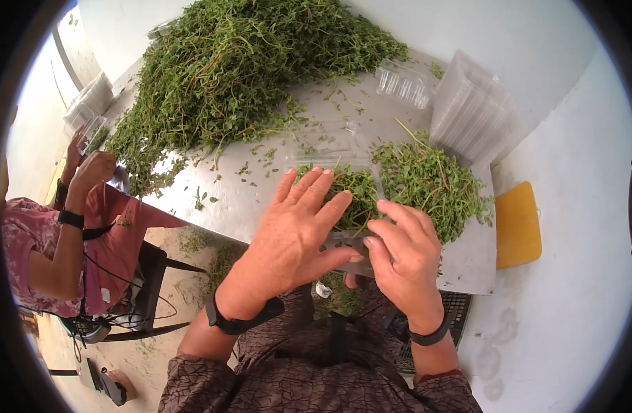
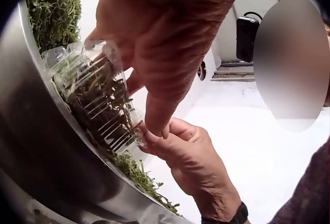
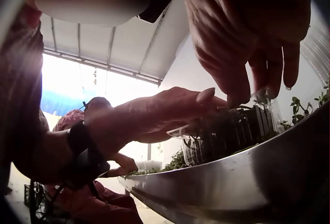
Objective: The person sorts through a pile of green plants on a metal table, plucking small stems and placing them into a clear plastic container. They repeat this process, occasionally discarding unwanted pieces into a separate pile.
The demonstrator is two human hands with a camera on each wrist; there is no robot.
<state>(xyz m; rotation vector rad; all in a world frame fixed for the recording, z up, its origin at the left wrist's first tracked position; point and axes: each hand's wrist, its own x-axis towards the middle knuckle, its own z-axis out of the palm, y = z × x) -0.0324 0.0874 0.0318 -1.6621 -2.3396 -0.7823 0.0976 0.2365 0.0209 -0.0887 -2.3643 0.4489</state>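
One clear plastic clamshell box [image 1: 350, 206], packed with green herb sprigs, sits at the near edge of the metal counter [image 1: 261, 199], centre of the head view. Left hand [image 1: 298, 230] lies flat on its lid, fingers straight and spread, pressing down. Right hand [image 1: 402, 251] pinches the box's near right edge, fingers curled onto the rim; the right wrist view shows fingertips [image 3: 237, 92] on the lid's top and the ribbed side of the box above the counter rim.

Two herb heaps: one small pile [image 1: 433, 182] just beside the box at right centre, one large mound [image 1: 240, 69] filling the upper left of the counter. Loose sprigs are scattered between them.

One empty clear box [image 1: 402, 82] lies at upper centre-right, beside one stack of nested clear boxes [image 1: 471, 113]. One yellow board [image 1: 517, 224] sits off the counter's right edge.

One second person [image 1: 61, 234] sits at left, both hands raised at the counter's corner.
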